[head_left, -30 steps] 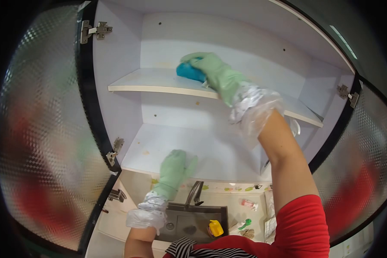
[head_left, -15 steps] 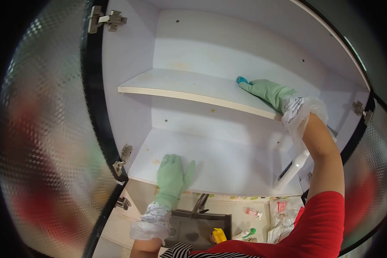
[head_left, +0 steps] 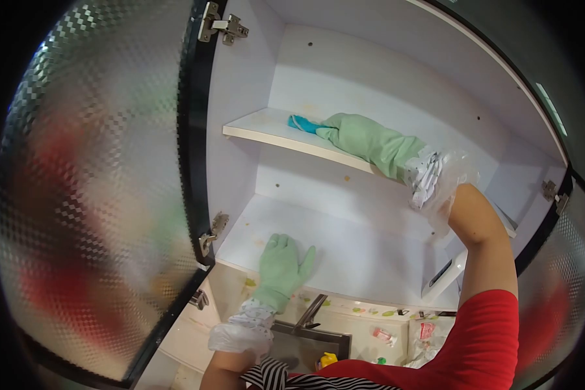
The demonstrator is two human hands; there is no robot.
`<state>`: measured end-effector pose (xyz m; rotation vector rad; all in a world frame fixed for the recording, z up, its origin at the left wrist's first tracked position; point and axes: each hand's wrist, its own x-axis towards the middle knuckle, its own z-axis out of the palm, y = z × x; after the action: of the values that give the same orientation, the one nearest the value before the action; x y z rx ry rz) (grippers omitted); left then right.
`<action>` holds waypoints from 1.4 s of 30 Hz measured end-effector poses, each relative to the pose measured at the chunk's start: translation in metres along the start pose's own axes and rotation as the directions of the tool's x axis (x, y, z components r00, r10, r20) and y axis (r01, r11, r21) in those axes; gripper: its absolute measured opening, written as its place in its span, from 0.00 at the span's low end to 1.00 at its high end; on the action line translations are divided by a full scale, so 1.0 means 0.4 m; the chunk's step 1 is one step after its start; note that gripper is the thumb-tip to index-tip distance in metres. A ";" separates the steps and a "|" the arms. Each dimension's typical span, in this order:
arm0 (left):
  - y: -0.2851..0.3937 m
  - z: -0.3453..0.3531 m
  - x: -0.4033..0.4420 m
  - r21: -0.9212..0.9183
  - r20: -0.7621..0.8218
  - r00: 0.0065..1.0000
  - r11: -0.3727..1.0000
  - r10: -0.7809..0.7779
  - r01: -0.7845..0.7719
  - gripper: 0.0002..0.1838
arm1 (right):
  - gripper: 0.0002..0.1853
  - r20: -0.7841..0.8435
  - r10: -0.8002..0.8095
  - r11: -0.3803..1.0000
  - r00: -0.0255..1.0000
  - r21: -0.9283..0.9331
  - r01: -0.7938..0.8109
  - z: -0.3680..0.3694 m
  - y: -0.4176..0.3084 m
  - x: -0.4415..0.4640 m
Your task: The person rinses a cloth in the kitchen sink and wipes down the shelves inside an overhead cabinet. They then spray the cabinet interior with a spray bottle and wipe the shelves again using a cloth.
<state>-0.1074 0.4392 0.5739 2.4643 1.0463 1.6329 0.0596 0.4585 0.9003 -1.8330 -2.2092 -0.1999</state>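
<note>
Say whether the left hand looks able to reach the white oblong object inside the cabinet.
Probably yes: the left hand in its green rubber glove holds nothing, and bare white cabinet floor lies between it and the white oblong object, though the right arm close by may crowd it.

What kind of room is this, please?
Probably a kitchen: below the open wall cupboard there is a sink with a tap, set in a counter.

Before me, a white wall cabinet stands open, its black-framed door of textured, reflective panelling swung out at left on metal hinges. A pale shelf divides the interior. Below lies a light countertop with an inset dark sink.
</note>
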 end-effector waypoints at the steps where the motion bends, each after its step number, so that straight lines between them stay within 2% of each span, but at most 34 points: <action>1: -0.002 0.001 -0.002 0.005 0.004 1.000 1.000 -0.001 0.001 0.21 | 0.27 -0.013 -0.006 0.998 1.000 -0.067 0.005 -0.002 0.001 0.009; 4: 0.000 -0.002 0.000 0.005 -0.003 1.000 1.000 0.004 -0.004 0.21 | 0.23 -0.046 0.080 0.940 0.996 -0.330 -0.091 -0.049 -0.012 0.051; 7: -0.006 0.001 -0.003 -0.011 -0.042 0.999 1.000 0.017 -0.018 0.21 | 0.31 -0.130 0.134 0.816 0.982 -0.548 -0.184 -0.082 -0.013 0.037; 10: -0.018 0.010 -0.002 -0.010 -0.072 0.997 1.000 0.027 -0.027 0.21 | 0.37 -0.008 0.481 0.835 0.877 -0.302 -0.461 -0.064 0.056 0.062; 13: -0.019 0.018 -0.008 0.004 -0.056 0.998 1.000 0.006 -0.006 0.21 | 0.36 0.092 0.449 0.881 0.889 -0.213 -0.423 -0.018 0.084 0.112; 16: -0.017 0.013 -0.007 0.013 -0.026 1.000 1.000 -0.017 0.017 0.22 | 0.37 0.196 0.355 0.917 0.914 0.119 -0.381 0.036 0.108 0.227; 19: -0.020 0.013 -0.002 -0.006 -0.054 0.999 1.000 -0.006 0.006 0.23 | 0.35 0.236 0.085 0.911 0.968 0.375 -0.171 0.096 0.070 0.345; 22: -0.024 0.015 -0.003 -0.022 -0.047 0.999 1.000 -0.021 0.020 0.23 | 0.36 0.314 0.082 0.877 0.946 0.429 -0.218 0.060 -0.101 0.302; 24: -0.019 0.006 -0.004 -0.047 -0.026 0.999 0.998 -0.041 0.040 0.23 | 0.33 0.297 0.034 0.904 0.954 0.399 -0.156 0.074 -0.090 0.346; 27: -0.014 -0.001 -0.005 -0.071 0.120 0.985 0.989 -0.121 0.131 0.30 | 0.30 0.262 -0.058 0.949 0.963 0.313 -0.028 0.063 -0.100 0.328; 28: -0.011 -0.002 -0.006 -0.069 0.119 0.986 0.989 -0.120 0.129 0.30 | 0.30 0.251 -0.093 0.961 0.963 0.276 0.021 0.051 -0.121 0.301; 30: -0.011 -0.002 -0.005 -0.063 0.115 0.987 0.991 -0.115 0.122 0.30 | 0.28 0.244 -0.157 0.961 0.957 0.262 0.091 0.039 -0.116 0.288; 33: -0.014 0.005 -0.008 -0.028 -0.046 0.999 1.000 -0.015 0.014 0.21 | 0.26 0.253 -0.197 0.941 0.947 0.320 0.111 0.019 -0.103 0.257; 39: -0.015 0.004 -0.011 -0.061 -0.025 1.000 0.998 -0.008 0.006 0.21 | 0.23 0.271 -0.243 0.893 0.931 0.438 0.105 -0.013 -0.003 0.137; 42: -0.001 -0.015 -0.006 -0.140 0.065 0.995 0.986 -0.078 0.086 0.22 | 0.22 0.259 -0.245 0.878 0.934 0.469 0.100 -0.056 0.057 0.040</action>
<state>-0.1132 0.4362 0.5746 2.3316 0.9732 1.5435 0.0818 0.4718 0.9248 -1.4853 -2.3648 0.5674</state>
